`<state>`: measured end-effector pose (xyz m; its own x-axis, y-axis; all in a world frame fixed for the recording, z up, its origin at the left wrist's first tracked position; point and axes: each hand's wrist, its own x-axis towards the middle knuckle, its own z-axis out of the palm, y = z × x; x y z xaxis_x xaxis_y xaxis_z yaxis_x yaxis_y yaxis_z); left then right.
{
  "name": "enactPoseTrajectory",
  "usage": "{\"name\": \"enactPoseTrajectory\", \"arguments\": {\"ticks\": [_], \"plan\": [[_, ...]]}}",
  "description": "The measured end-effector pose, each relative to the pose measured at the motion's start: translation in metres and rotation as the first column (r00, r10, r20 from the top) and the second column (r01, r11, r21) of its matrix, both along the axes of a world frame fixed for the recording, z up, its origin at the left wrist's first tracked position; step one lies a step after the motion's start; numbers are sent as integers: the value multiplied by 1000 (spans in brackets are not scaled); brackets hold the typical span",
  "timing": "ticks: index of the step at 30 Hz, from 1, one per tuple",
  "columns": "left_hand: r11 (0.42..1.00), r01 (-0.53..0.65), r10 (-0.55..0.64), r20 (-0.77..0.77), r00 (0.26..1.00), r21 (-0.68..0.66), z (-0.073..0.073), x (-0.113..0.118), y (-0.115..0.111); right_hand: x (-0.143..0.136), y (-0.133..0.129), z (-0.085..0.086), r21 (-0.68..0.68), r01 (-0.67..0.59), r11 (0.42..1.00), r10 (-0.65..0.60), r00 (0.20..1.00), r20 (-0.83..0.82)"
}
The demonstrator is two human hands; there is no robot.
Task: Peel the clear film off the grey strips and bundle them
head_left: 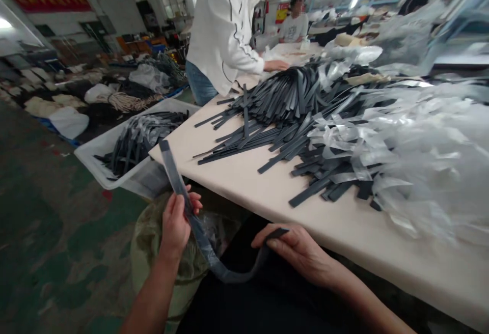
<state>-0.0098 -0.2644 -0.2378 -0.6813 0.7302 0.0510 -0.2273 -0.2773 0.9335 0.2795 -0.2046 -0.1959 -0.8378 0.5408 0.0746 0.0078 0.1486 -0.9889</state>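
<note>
A long dark grey strip (208, 250) with a shiny, film-like face hangs in a curve between my two hands, over my lap. My left hand (179, 219) is closed around it below its upper end, which sticks up past the table's corner. Between thumb and fingers, my right hand (296, 247) pinches the other end. A large heap of similar dark strips (282, 94) lies on the pale table (229, 181) beyond my hands. Crumpled clear plastic film (431, 161) covers the heap's right side.
Left of the table stands a white plastic bin (130, 184) holding more dark strips. A pale woven sack (147, 242) sits below my left hand. Across the table, a person in a white jacket (217, 28) has a hand at the heap. Other people are farther back.
</note>
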Motion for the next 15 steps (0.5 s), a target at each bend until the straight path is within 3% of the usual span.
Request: {"name": "enactPoseTrajectory", "arguments": {"ticks": [3,7,10,15], "plan": [[930,353,-362,-81,929,-107,5,40,4,-3,14,14,-11,102,995,-102,978,-180],[690,648,-711,-135,690,-321,3,78,9,8,31,28,-52,197,979,-203,926,-318],[552,707,-823,-156,546,-443,3,96,13,18,34,33,-80,259,963,-270,896,-353],[537,703,-835,-177,521,-466,-5,113,16,32,34,28,-154,384,911,-409,782,-471]]}}
